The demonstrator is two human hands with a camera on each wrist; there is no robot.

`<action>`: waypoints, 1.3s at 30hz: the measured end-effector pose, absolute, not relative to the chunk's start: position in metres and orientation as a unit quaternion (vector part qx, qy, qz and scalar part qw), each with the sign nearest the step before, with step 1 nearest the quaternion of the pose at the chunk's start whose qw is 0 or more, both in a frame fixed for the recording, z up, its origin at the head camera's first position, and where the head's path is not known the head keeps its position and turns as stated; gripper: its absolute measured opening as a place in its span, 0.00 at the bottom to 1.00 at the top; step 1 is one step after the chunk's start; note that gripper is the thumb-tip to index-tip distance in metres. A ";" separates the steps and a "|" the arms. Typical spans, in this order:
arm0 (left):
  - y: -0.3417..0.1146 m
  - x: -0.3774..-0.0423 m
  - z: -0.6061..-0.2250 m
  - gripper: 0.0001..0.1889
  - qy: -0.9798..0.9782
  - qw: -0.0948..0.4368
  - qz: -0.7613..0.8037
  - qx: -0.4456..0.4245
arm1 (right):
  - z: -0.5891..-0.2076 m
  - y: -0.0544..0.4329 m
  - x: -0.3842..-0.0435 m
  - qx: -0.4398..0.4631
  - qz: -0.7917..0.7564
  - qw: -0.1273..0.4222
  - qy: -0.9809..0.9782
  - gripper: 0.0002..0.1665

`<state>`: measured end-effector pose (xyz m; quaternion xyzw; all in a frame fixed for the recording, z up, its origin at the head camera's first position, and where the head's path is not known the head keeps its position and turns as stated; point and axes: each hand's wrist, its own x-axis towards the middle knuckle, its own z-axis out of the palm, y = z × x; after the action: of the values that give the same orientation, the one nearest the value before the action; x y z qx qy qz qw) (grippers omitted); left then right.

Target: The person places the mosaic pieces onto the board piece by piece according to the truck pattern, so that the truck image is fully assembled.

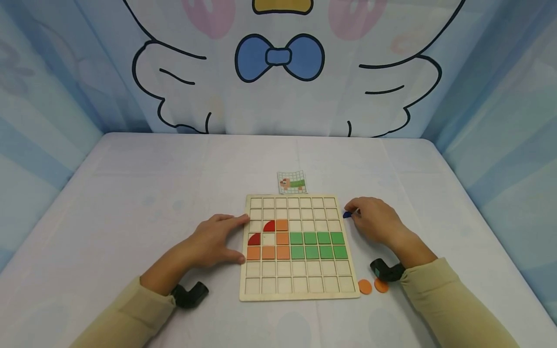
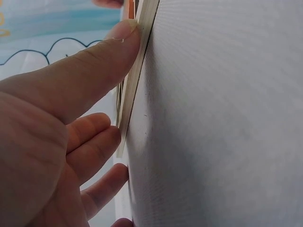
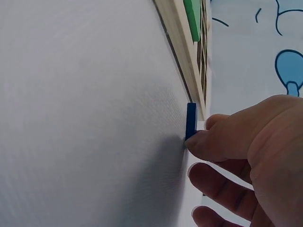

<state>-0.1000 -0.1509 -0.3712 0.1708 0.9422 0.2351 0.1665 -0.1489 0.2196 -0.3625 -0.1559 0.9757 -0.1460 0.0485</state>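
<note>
A wooden grid board (image 1: 300,285) lies on the table, with green square tiles (image 1: 311,245), orange square tiles (image 1: 268,253) and two red quarter-round tiles (image 1: 270,225) in its cells. Along the board's left edge rests my left hand (image 1: 209,241), thumb and fingers spread and touching the rim; the left wrist view shows the thumb against the wooden side. Just off the board's right edge, my right hand (image 1: 376,220) pinches a small dark blue tile (image 3: 191,118) between thumb and forefinger. That tile's full shape is partly hidden by the fingers.
Behind the board lies a small picture card (image 1: 292,182) showing a gridded animal pattern. Two orange round tiles (image 1: 365,286) sit by the board's near right corner, close to the right wrist camera (image 1: 386,270). A patterned curtain (image 1: 278,96) hangs behind the table.
</note>
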 end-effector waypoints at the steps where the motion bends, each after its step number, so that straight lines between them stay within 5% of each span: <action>1: -0.151 -0.100 -0.371 0.48 0.942 0.166 0.235 0.171 | -0.363 0.220 -0.149 -0.157 -0.146 0.048 0.976 0.14; 39: -0.151 -0.100 -0.371 0.49 0.943 0.165 0.235 0.169 | -0.361 0.217 -0.148 -0.128 -0.136 0.042 0.982 0.17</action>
<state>-0.0998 -0.1512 -0.3712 0.1687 0.9429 0.2349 0.1653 -0.1483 0.2169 -0.3610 -0.1279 0.9816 -0.1356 0.0422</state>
